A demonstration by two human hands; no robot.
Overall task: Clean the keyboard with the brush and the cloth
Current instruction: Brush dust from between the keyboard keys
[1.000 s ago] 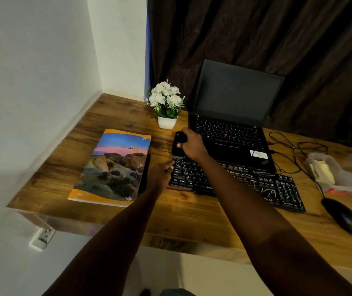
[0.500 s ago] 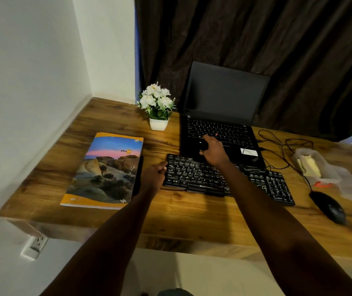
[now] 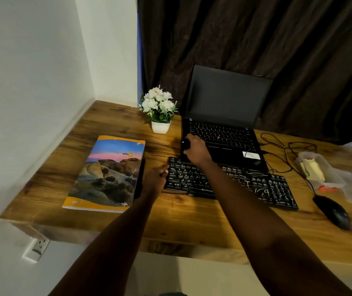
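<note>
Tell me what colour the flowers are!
The flowers are white, with green leaves; head view.

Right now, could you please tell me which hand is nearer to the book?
Left. The left hand holds the keyboard just beside the book; the right hand grips the brush farther off, over the laptop.

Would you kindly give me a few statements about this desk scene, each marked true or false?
1. The right hand grips the dark brush. True.
2. The left hand rests on the book. False: it holds the left end of the keyboard, beside the book.
3. The mouse lies left of the keyboard. False: it lies to its right.
4. The laptop stands open with a dark screen. True.
5. The flowers are red. False: they are white, in a white pot.
</note>
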